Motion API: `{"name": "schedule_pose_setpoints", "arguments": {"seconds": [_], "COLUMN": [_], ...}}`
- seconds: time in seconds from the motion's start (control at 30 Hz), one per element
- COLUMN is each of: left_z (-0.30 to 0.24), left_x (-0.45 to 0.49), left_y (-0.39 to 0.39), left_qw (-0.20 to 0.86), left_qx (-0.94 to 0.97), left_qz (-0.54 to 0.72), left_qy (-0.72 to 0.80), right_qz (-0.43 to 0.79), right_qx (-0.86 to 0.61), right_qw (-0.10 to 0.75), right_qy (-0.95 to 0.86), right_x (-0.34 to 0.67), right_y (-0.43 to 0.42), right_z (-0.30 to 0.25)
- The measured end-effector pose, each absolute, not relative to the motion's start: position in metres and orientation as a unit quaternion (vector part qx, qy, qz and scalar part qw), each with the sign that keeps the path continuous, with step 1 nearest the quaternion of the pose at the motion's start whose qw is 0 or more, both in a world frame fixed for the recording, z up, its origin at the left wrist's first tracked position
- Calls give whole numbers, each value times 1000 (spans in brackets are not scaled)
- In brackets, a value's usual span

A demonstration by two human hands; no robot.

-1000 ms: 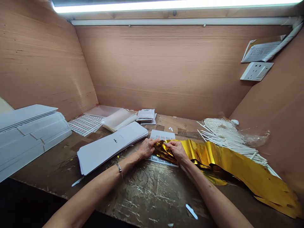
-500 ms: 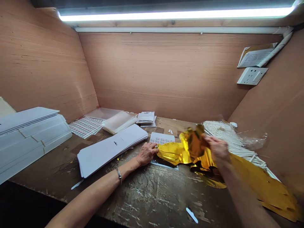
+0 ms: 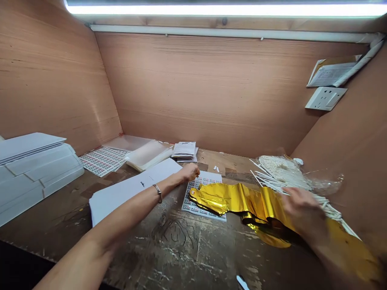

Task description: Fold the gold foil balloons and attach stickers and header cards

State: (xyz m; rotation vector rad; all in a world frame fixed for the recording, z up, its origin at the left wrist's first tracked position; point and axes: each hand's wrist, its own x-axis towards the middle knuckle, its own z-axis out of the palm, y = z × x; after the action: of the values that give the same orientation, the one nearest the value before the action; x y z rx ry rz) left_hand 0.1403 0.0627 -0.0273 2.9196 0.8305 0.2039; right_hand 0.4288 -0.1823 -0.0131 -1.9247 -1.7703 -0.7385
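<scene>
Shiny gold foil [image 3: 232, 197], which looks like flat, uninflated balloons in a stack, stretches from the middle of the table to the lower right. Its left end overlaps a sheet of small printed stickers [image 3: 208, 177]. My left hand [image 3: 190, 172] is at the upper left corner of that sheet, fingers curled together; what they hold, if anything, is hidden. Over the right part of the foil is my right hand [image 3: 302, 205], smeared by motion, so its fingers cannot be made out. A stack of long white cards [image 3: 121, 193] lies under and beside my left forearm.
White sticks [image 3: 266, 179] and a clear plastic bag [image 3: 326, 181] lie at the right. Another sticker sheet [image 3: 105, 160], clear plastic sleeves [image 3: 149, 155] and small printed papers [image 3: 184, 150] line the back. White card stacks [image 3: 36, 173] stand left. A white slip [image 3: 242, 282] lies in front.
My left hand has left the foil's left end and moved up to the sticker sheet's corner. The foil that my right hand held raised now lies flat. That hand has moved right and down.
</scene>
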Motion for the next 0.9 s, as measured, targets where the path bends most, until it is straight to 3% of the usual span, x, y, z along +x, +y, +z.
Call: {"name": "schedule_pose_setpoints", "arguments": {"seconds": [0.27, 0.53, 0.9], "left_z": [-43, -47, -61], "left_x": [159, 148, 160], "left_y": [92, 89, 77], "left_qw": [35, 21, -46], "left_qx": [969, 996, 992], "left_qz": [-9, 13, -6], "left_qy": [245, 91, 121], "right_qz": [-86, -55, -8], "right_qx": [-615, -600, -564], "right_qw": [182, 209, 183], "right_qy": [-762, -770, -805], "right_x": [277, 287, 283], "right_y": [-86, -90, -104], "right_z": [-56, -73, -68]}}
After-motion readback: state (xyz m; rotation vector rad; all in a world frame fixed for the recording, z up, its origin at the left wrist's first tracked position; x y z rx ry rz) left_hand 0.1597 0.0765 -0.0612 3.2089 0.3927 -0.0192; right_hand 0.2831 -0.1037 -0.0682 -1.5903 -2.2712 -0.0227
